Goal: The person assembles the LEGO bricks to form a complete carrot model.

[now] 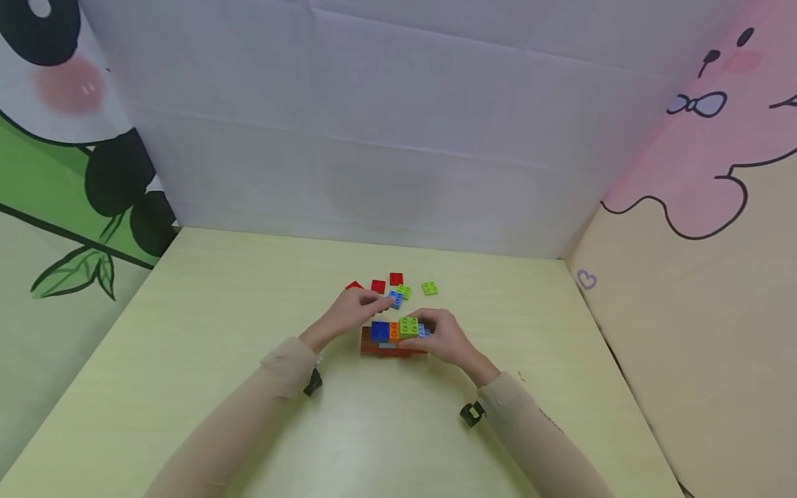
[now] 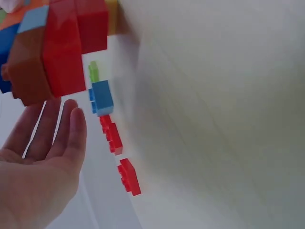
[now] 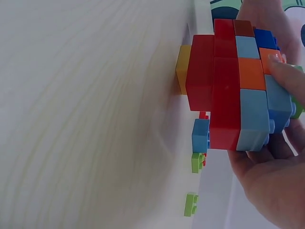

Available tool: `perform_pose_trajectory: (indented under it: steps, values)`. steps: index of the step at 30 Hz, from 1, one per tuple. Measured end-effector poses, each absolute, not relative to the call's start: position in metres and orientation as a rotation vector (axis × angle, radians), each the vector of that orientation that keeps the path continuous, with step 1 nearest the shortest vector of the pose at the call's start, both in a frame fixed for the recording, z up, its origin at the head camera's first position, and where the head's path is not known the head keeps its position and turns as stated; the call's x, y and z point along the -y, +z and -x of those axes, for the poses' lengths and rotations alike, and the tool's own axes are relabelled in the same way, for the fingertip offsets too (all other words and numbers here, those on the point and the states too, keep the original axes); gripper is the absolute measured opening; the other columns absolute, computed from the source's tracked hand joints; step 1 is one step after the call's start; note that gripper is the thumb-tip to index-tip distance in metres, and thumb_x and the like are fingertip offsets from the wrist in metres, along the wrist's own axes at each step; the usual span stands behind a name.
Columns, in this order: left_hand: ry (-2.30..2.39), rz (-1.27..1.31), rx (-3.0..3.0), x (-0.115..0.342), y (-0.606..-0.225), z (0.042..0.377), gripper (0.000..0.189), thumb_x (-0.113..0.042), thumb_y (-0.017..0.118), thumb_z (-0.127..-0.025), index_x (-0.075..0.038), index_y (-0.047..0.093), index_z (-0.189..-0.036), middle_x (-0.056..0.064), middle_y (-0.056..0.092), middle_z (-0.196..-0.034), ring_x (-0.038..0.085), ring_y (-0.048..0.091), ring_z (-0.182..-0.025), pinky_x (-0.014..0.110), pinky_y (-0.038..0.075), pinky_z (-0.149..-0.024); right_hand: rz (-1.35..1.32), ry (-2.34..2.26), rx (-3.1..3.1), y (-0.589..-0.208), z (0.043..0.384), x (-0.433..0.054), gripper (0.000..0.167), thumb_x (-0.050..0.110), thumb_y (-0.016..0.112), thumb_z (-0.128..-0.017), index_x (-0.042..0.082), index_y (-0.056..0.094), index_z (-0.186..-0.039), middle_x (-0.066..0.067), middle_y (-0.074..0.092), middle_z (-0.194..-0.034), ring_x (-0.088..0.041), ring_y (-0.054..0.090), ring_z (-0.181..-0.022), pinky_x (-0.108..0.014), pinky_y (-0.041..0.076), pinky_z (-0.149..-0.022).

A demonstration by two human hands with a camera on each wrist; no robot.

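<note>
A stepped build of toy bricks [image 1: 392,351], with red, brown, orange and blue layers, stands on the table. My right hand [image 1: 443,337] grips its upper part, thumb on the near side and fingers behind. A lime green brick [image 1: 408,326] tops the build beside that thumb. A dark blue brick [image 1: 380,332] sits at its left end. My left hand [image 1: 350,312] hovers behind the build's left end, its fingers [image 2: 71,129] loosely extended with nothing between them. In the head view its fingertips overlap a loose blue brick [image 1: 396,299], which lies on the table in both wrist views.
Behind the build lie loose red bricks, one [image 1: 378,286] beside another [image 1: 396,279], with a third partly behind my left hand. Two lime green bricks lie to their right, the outer one [image 1: 429,288] apart. A white cloth wall [image 1: 386,138] rises at the table's back edge.
</note>
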State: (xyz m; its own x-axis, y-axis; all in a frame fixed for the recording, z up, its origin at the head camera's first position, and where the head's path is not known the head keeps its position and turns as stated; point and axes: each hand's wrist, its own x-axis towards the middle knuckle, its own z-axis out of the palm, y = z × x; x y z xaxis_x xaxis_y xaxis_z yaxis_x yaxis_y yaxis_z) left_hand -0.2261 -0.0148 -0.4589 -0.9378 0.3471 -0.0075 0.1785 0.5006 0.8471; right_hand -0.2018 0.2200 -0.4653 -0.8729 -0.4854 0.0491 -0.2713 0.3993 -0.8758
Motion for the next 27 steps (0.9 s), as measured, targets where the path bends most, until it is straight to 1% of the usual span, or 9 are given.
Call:
perform_pose_trajectory:
  steps: [4, 8, 10, 14, 16, 20, 24, 27]
  values:
    - [1.341, -0.420, -2.679, 0.011, -0.466, 0.244, 0.040, -0.039, 0.063, -0.092, -0.008, 0.068, -0.116, 0.004, 0.065, -0.111, 0.021, 0.058, -0.100, 0.038, 0.049, -0.084, 0.660, -1.459, -2.454, -0.465, 0.204, -0.219, 0.038, 0.030, 0.084, -0.073, 0.016, 0.070, -0.105, 0.007, 0.066, -0.097, -0.016, 0.058, -0.085, -0.031, 0.051, -0.075]
    - [1.246, -0.395, -2.761, 0.007, -0.471, 0.259, 0.038, -0.026, 0.069, -0.089, -0.005, 0.065, -0.120, 0.009, 0.062, -0.115, 0.022, 0.058, -0.099, 0.037, 0.049, -0.086, 0.665, -1.477, -2.433, -0.466, 0.204, -0.218, 0.038, 0.030, 0.084, -0.074, 0.015, 0.070, -0.106, 0.006, 0.065, -0.097, -0.017, 0.057, -0.085, -0.032, 0.051, -0.074]
    - [1.195, -0.375, -2.777, 0.005, -0.472, 0.264, 0.038, -0.022, 0.072, -0.086, -0.005, 0.065, -0.120, 0.010, 0.062, -0.114, 0.023, 0.057, -0.097, 0.038, 0.048, -0.086, 0.667, -1.484, -2.416, -0.467, 0.204, -0.217, 0.038, 0.030, 0.083, -0.074, 0.014, 0.070, -0.107, 0.005, 0.065, -0.098, -0.018, 0.057, -0.085, -0.032, 0.051, -0.074]
    - [1.092, -0.365, -2.783, 0.002, -0.473, 0.271, 0.044, -0.020, 0.077, -0.081, -0.006, 0.065, -0.121, 0.009, 0.061, -0.113, 0.023, 0.054, -0.095, 0.039, 0.047, -0.086, 0.655, -1.475, -2.406, -0.469, 0.203, -0.216, 0.039, 0.033, 0.083, -0.074, 0.016, 0.070, -0.107, 0.006, 0.065, -0.099, -0.017, 0.058, -0.088, -0.030, 0.051, -0.076]
    - [1.030, -0.378, -2.786, 0.001, -0.474, 0.273, 0.047, -0.020, 0.078, -0.079, -0.007, 0.064, -0.122, 0.007, 0.061, -0.114, 0.023, 0.053, -0.096, 0.040, 0.046, -0.089, 0.653, -1.468, -2.417, -0.469, 0.203, -0.216, 0.039, 0.034, 0.083, -0.074, 0.017, 0.069, -0.107, 0.007, 0.065, -0.099, -0.017, 0.058, -0.089, -0.031, 0.051, -0.077]
    - [0.917, -0.433, -2.785, -0.001, -0.474, 0.279, 0.050, -0.020, 0.078, -0.080, -0.008, 0.063, -0.126, 0.004, 0.062, -0.114, 0.022, 0.053, -0.096, 0.039, 0.044, -0.092, 0.641, -1.454, -2.445, -0.466, 0.203, -0.218, 0.040, 0.034, 0.083, -0.074, 0.017, 0.069, -0.107, 0.007, 0.064, -0.100, -0.017, 0.057, -0.090, -0.032, 0.050, -0.078]
    - [0.859, -0.478, -2.759, -0.004, -0.475, 0.282, 0.051, -0.018, 0.077, -0.081, -0.008, 0.061, -0.128, 0.003, 0.063, -0.105, 0.021, 0.052, -0.091, 0.037, 0.045, -0.087, 0.635, -1.440, -2.448, -0.465, 0.203, -0.220, 0.039, 0.032, 0.083, -0.074, 0.017, 0.069, -0.108, 0.007, 0.064, -0.100, -0.016, 0.057, -0.090, -0.030, 0.050, -0.078]
    - [0.829, -0.488, -2.760, -0.006, -0.475, 0.283, 0.052, -0.018, 0.077, -0.080, -0.009, 0.061, -0.129, 0.003, 0.063, -0.108, 0.020, 0.051, -0.092, 0.038, 0.044, -0.088, 0.653, -1.455, -2.428, -0.466, 0.204, -0.219, 0.039, 0.031, 0.083, -0.075, 0.016, 0.069, -0.107, 0.006, 0.065, -0.099, -0.017, 0.058, -0.088, -0.030, 0.051, -0.077]
